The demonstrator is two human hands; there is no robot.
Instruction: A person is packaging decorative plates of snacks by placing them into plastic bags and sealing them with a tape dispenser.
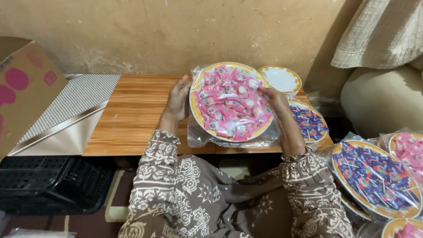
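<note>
A gold-rimmed plate (197,115) heaped with pink wrapped candies (229,105) sits inside a clear plastic bag, tilted up over the low wooden table (132,119). My left hand (177,100) grips the plate's left edge through the bag. On the right side my right hand (276,100) holds the rim, fingers over the plastic. Both sleeves are brown with a white pattern.
An empty gold-rimmed white plate (280,79) rests at the table's back right. A bagged plate of purple candies (308,122) lies beside my right hand. More bagged plates, purple (374,178) and pink (410,150), stack at the right. A cardboard box (22,92) stands left, a black crate (48,185) below.
</note>
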